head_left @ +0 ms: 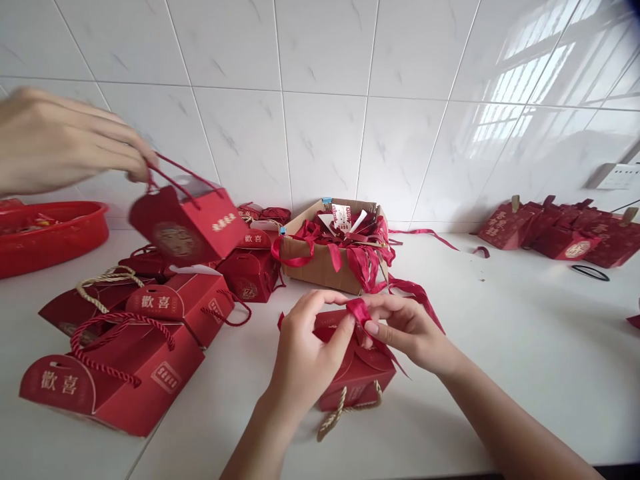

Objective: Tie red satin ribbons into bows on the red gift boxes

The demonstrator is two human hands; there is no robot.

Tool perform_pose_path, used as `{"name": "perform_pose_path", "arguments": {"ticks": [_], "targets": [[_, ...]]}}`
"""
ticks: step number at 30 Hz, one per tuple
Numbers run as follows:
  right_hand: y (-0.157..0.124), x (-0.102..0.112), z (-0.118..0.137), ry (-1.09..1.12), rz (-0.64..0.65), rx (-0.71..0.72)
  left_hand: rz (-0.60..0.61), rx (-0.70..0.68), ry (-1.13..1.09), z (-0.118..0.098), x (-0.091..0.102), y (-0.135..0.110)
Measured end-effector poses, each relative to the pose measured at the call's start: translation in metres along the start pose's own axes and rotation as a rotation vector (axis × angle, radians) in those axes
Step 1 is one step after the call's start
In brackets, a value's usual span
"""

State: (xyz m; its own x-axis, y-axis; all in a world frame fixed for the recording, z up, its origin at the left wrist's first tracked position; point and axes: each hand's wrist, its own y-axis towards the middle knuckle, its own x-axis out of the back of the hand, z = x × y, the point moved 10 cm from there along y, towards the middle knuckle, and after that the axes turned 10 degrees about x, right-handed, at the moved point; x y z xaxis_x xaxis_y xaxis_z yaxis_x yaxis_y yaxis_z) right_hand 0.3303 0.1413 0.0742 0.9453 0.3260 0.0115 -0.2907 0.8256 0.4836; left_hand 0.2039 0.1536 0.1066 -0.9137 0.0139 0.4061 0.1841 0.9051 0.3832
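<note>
A red gift box (356,385) with a twisted gold cord handle (336,417) stands on the white counter in front of me. Across its top runs a red ribbon (359,313), looped where my fingers meet. My left hand (309,357) pinches the loop between thumb and fingers from the left. From the right, my right hand (407,330) also closes on the ribbon with thumb and fingertips. The two hands almost touch above the lid and hide part of it.
Another person's hand (70,140) holds up a red gift box (193,223) by its cords, over several red boxes (155,373). A cardboard box (320,267) of ribbons stands behind mine. Further off are a red basin (55,240), several red bags (560,233) and a black ring (590,273).
</note>
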Motion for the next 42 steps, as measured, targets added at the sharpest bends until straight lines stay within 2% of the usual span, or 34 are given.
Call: {"name": "perform_pose_path", "arguments": {"ticks": [3,5,8,10,13,17,20,23,26,28,32,36,39,42], "targets": [[-0.002,0.004,-0.005,-0.022,-0.044,-0.052,-0.034,0.0,-0.015,-0.002,0.0,0.002],[-0.002,0.007,-0.005,-0.111,-0.071,-0.062,-0.04,-0.045,-0.033,-0.007,0.0,0.001],[0.0,0.005,0.0,-0.288,-0.08,-0.001,-0.007,-0.116,-0.063,-0.016,-0.001,-0.001],[0.001,0.005,0.005,-0.357,-0.106,0.052,0.042,-0.108,-0.054,-0.016,0.0,-0.001],[0.002,0.007,0.009,-0.395,-0.152,0.083,0.122,0.012,-0.008,0.002,0.006,0.003],[0.0,0.003,0.002,-0.337,-0.101,0.006,0.221,0.271,0.054,0.045,0.013,0.005],[-0.002,0.0,-0.003,-0.277,-0.077,-0.041,0.329,0.399,0.08,0.07,0.004,-0.001],[-0.002,-0.005,-0.003,-0.241,-0.05,-0.047,0.431,0.466,0.028,0.08,-0.008,-0.008],[-0.002,-0.008,-0.003,-0.253,-0.027,-0.067,0.515,0.512,-0.099,0.08,-0.017,-0.013],[-0.003,-0.008,-0.005,-0.281,-0.027,-0.094,0.521,0.511,-0.147,0.077,-0.017,-0.012],[-0.006,-0.006,-0.008,-0.314,-0.058,-0.151,0.419,0.475,-0.128,0.075,-0.003,-0.004],[-0.005,-0.007,-0.007,-0.372,-0.107,-0.155,0.383,0.457,-0.081,0.074,0.005,-0.002],[-0.004,-0.005,-0.005,-0.432,-0.19,-0.144,0.393,0.381,-0.033,0.06,0.007,-0.002],[-0.003,-0.005,-0.004,-0.514,-0.223,-0.153,0.41,0.264,0.116,0.036,0.011,-0.003]]}}
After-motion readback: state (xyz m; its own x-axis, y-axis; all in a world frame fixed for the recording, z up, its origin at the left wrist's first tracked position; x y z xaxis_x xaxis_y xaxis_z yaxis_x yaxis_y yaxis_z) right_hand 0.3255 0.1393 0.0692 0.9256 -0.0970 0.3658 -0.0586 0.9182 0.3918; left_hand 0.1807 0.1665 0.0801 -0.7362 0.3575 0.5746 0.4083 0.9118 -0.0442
